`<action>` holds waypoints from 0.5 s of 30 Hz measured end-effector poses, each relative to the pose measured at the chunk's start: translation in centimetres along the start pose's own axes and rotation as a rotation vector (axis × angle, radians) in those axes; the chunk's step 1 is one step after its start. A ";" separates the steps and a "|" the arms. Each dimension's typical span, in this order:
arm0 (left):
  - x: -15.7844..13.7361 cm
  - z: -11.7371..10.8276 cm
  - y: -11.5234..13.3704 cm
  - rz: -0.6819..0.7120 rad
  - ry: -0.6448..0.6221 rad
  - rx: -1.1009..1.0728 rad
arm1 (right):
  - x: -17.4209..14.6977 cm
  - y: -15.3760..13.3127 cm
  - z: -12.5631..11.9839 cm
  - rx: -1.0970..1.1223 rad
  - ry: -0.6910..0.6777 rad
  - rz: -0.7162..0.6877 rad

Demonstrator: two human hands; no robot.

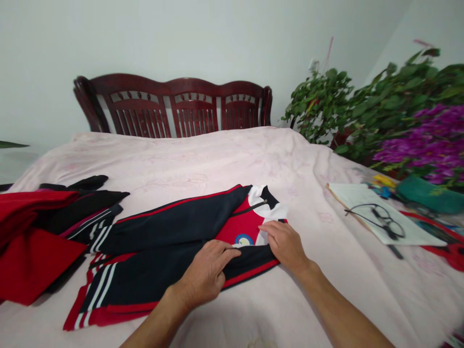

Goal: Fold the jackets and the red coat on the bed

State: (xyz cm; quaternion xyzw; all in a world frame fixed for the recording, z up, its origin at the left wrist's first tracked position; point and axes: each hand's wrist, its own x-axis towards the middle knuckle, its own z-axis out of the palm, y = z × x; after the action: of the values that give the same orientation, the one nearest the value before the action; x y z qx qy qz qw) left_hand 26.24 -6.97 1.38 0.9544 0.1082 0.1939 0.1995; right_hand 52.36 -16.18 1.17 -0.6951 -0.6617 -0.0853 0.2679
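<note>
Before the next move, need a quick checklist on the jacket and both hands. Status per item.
1. Left hand on the jacket: ok, it lies on the near sleeve.
2. Right hand on the jacket: ok, at the near shoulder, beside the white collar.
3. Firm grip: cannot tell, some fingertips are hidden.
4. Badge fully uncovered: not ok, its lower part looks covered.
5. Far cuff apart from the dark clothes: cannot tell, they meet in this view.
6. Glasses away from the jacket: ok, on the white pad to the right.
</note>
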 end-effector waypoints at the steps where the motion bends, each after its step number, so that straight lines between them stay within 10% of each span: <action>1: 0.0 0.0 0.0 -0.011 0.005 -0.006 | 0.0 -0.4 -0.3 0.043 0.010 -0.053; 7: 0.1 1.1 -1.1 -0.108 0.188 0.136 | -0.2 -4.1 -1.1 0.110 -0.139 -0.287; 15: 0.6 0.9 -1.9 -0.452 0.412 0.478 | 1.1 -3.6 1.4 -0.283 -0.208 0.221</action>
State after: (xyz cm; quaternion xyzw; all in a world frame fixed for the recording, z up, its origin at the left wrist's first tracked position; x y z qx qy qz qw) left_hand 26.94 -5.41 0.01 0.8671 0.3960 0.3019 -0.0170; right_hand 48.65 -14.58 1.48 -0.7991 -0.5870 -0.0756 0.1055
